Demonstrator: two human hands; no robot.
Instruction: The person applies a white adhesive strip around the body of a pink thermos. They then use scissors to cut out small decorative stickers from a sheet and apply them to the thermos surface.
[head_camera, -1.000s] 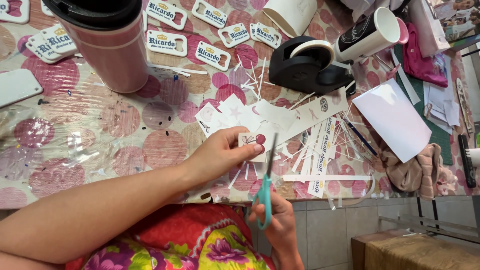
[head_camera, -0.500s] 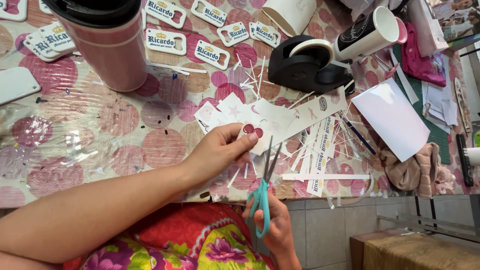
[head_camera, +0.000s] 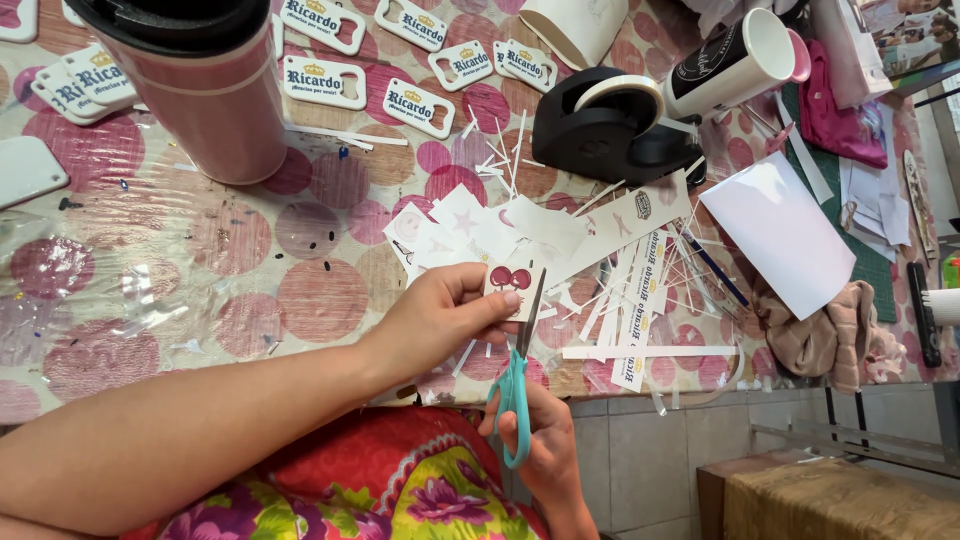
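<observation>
Worktop (head_camera: 200, 270): pink-dotted cloth, paper scraps mid-frame.
Left hand (head_camera: 440, 320): fingers pinching cherry sticker (head_camera: 508, 282).
Right hand (head_camera: 545, 450): fingers closed through teal scissors (head_camera: 517, 385), blades at sticker.

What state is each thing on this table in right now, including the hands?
Teal-handled scissors: blades nearly closed against the card edge.
Small white paper card with red cherries: pinched, upright.
Left hand: gripping the card.
Right hand: holding the scissors.
Black tape dispenser: roll loaded.
Pink tumbler with black lid: lid on.
</observation>
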